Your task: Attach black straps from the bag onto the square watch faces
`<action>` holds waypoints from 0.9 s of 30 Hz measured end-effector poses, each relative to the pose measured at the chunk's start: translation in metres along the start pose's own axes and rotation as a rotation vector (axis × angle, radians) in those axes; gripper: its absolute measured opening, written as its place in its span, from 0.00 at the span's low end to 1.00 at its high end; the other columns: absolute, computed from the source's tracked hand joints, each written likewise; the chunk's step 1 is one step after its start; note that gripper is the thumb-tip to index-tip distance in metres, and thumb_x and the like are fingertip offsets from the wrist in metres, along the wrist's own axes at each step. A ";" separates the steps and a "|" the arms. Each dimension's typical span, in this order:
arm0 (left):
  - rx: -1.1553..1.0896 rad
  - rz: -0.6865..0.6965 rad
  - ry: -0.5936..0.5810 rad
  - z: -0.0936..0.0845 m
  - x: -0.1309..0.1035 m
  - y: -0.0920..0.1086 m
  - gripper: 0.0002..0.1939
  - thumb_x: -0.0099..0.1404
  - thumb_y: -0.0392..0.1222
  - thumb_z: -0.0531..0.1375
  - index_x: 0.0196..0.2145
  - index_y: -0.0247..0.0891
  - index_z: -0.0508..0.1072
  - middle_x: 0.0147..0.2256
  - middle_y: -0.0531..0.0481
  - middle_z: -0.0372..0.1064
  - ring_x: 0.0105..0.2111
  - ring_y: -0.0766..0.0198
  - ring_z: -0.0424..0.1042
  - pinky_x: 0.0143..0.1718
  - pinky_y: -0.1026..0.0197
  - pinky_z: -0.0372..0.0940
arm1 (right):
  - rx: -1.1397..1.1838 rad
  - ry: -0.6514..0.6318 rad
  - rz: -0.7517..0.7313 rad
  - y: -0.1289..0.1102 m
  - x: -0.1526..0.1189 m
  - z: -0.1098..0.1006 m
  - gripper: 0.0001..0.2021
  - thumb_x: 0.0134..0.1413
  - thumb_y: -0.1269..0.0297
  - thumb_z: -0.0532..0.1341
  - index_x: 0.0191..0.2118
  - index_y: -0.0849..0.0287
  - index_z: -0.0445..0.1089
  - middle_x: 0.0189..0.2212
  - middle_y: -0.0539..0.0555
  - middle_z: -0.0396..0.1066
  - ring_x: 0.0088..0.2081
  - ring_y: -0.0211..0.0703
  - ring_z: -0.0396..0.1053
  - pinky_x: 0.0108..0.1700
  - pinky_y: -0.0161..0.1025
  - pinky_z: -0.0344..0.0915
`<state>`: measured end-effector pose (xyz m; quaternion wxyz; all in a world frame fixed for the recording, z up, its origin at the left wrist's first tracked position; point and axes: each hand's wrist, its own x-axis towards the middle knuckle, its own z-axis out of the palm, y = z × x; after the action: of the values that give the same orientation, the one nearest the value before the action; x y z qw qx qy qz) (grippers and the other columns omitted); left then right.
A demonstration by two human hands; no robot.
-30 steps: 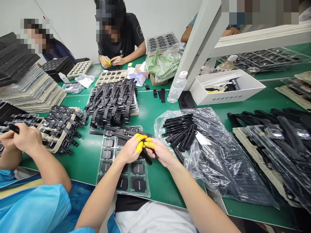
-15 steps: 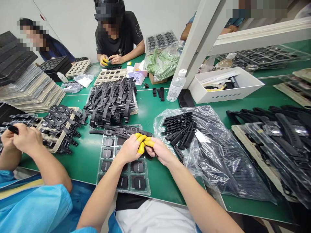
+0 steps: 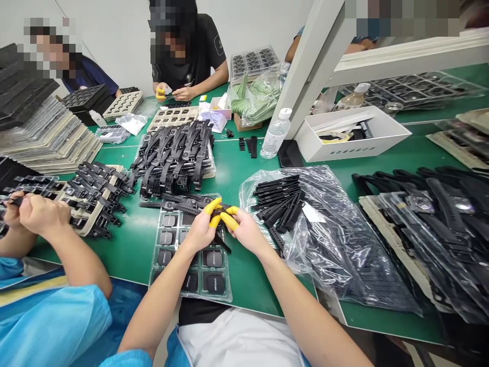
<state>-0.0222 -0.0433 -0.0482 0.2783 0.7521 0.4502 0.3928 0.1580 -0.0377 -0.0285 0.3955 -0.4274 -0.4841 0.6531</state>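
My left hand (image 3: 204, 227), with yellow finger cots on thumb and finger, is closed on a small black watch (image 3: 220, 211). From the other side my right hand (image 3: 244, 229), also in yellow cots, pinches the same watch. Its black strap (image 3: 222, 241) hangs down between the hands; much of the watch is hidden by fingers. Beneath my left forearm lies a clear plastic tray (image 3: 229, 293) holding several square black watch heads (image 3: 214, 259). Finished-looking strapped watches (image 3: 179, 203) lie across the tray's far end.
A pile of black straps (image 3: 280, 196) rests on a plastic bag (image 3: 344, 244) to the right. Stacked watches (image 3: 178, 158) stand ahead. A water bottle (image 3: 275, 133) and white box (image 3: 353, 135) are behind. A co-worker's hands (image 3: 44, 216) work at left; another person (image 3: 187, 56) sits opposite.
My fingers have shifted from bunched together to spread around the watch, showing more of it. My right hand has turned and moved slightly; the strap now hangs more visibly below.
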 end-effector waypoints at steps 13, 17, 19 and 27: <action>0.148 -0.249 -0.075 -0.067 0.020 0.023 0.25 0.71 0.44 0.61 0.64 0.38 0.67 0.51 0.42 0.78 0.49 0.56 0.79 0.54 0.52 0.74 | -0.326 0.105 -0.194 0.010 -0.001 -0.002 0.13 0.63 0.51 0.62 0.44 0.55 0.74 0.41 0.55 0.74 0.40 0.48 0.71 0.43 0.43 0.67; 0.426 -0.302 -0.262 -0.113 0.015 0.029 0.19 0.71 0.44 0.61 0.58 0.38 0.73 0.53 0.43 0.78 0.50 0.55 0.77 0.55 0.53 0.72 | -0.652 0.066 -0.264 0.005 -0.009 0.002 0.14 0.69 0.57 0.55 0.45 0.56 0.75 0.44 0.58 0.72 0.41 0.48 0.72 0.44 0.43 0.67; 0.572 -0.305 -0.354 -0.131 0.011 0.028 0.14 0.72 0.43 0.58 0.52 0.39 0.77 0.51 0.44 0.78 0.50 0.54 0.77 0.54 0.53 0.71 | -0.777 0.028 -0.264 0.004 -0.013 0.007 0.14 0.71 0.60 0.53 0.47 0.57 0.75 0.45 0.59 0.72 0.41 0.48 0.73 0.44 0.42 0.67; 0.779 -0.432 -0.554 -0.148 0.003 0.006 0.17 0.69 0.32 0.52 0.49 0.40 0.75 0.48 0.45 0.80 0.44 0.55 0.78 0.43 0.58 0.69 | -1.037 -0.017 -0.268 0.018 -0.014 0.036 0.19 0.74 0.61 0.50 0.61 0.59 0.70 0.57 0.63 0.75 0.43 0.54 0.77 0.40 0.44 0.67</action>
<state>-0.1429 -0.0341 0.0367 0.1614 0.7657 0.6170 -0.0838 0.1271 -0.0656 -0.0373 0.2085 -0.4956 -0.7969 0.2756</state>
